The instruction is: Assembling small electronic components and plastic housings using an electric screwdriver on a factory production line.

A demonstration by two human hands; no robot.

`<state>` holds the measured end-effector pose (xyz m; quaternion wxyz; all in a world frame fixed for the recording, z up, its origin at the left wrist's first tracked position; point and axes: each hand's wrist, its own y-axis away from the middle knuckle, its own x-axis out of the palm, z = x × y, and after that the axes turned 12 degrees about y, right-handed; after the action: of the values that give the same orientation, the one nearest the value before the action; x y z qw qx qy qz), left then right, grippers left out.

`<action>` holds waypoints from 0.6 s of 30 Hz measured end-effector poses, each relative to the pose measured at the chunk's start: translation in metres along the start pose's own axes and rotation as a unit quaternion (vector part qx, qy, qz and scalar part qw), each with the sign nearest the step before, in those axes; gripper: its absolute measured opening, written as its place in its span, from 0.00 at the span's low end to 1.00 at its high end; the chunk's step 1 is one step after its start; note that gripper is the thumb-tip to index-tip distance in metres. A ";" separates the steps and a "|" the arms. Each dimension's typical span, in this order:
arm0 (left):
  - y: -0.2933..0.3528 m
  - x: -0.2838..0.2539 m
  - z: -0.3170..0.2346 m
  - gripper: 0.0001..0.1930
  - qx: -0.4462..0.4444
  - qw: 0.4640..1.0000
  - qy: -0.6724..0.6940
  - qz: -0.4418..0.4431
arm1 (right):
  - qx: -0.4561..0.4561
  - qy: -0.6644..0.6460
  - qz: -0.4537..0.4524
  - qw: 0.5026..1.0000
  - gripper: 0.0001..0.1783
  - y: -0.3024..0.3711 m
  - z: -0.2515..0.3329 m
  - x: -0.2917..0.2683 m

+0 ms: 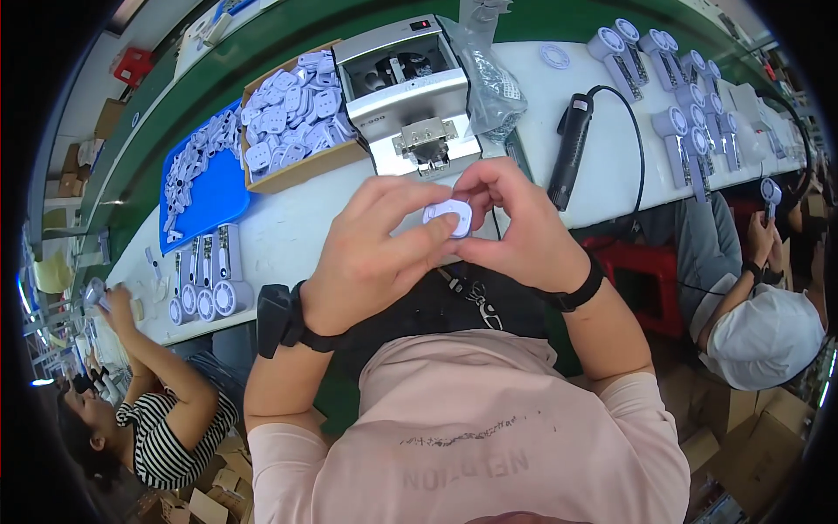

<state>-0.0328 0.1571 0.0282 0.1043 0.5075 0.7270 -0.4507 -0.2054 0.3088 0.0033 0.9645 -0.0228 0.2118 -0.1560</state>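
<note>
A small pale lavender plastic piece with rounded corners point(460, 210) is held up between both hands, in front of the silver machine. My left hand point(375, 240) grips its left side, with a finger and thumb pressed over its face. At its right edge, the curled fingers and thumb of my right hand point(524, 229) close on the same piece. The silver and black bench machine point(406, 100) stands just beyond my hands, with a metal fixture point(425, 140) low on its front. A cardboard box point(327, 166) left of it holds many similar lavender pieces point(292, 109).
A blue tray point(214, 188) of small lavender parts lies left. Handheld fans with uncovered handles point(205, 284) stand near it; several more point(690, 131) line the right. A black corded electric screwdriver point(572, 148) lies right of the machine. Co-workers sit at left point(175, 410) and right point(759, 332).
</note>
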 end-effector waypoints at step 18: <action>0.042 0.015 -0.014 0.21 0.016 0.993 -0.013 -0.115 | 0.225 0.034 -0.217 0.949 0.24 0.000 -0.090 -0.074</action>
<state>-0.0004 0.1807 0.0034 0.0532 0.4160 0.7720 -0.4777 -0.3068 0.3335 -0.0484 0.8796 0.1542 0.1936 -0.4062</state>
